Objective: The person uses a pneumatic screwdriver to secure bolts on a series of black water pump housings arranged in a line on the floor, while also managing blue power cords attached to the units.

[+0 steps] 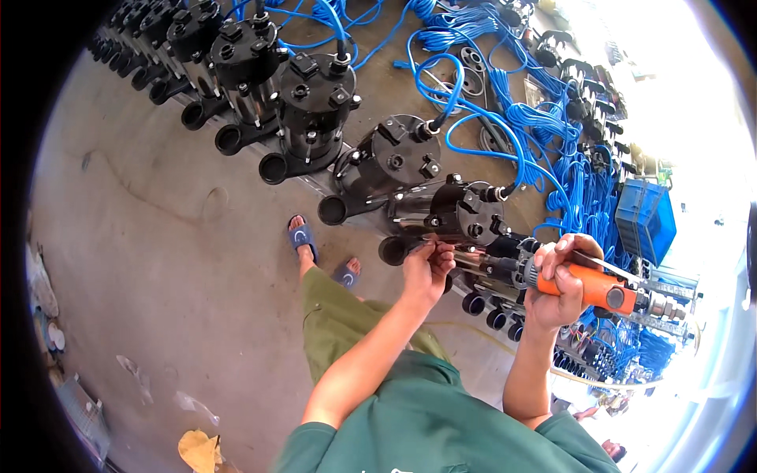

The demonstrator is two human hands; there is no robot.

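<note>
My right hand (558,276) is wrapped round an orange power driver (601,288), with a metal hose coupling at its right end. The driver lies almost level, its dark nose and shaft pointing left toward a black cylindrical submersible pump (473,211). My left hand (430,268) is closed in a pinch at the near side of that pump, by the shaft's tip. Whatever those fingers pinch is too small to make out. A thick blue cable (527,175) rises from the pump's top and loops away.
More black pumps (311,98) with round outlets stand in a row from far left to right. Coiled blue cables (544,118) lie behind them, near a blue crate (645,221). A yellow piece of material (200,451) lies on the concrete floor (181,284).
</note>
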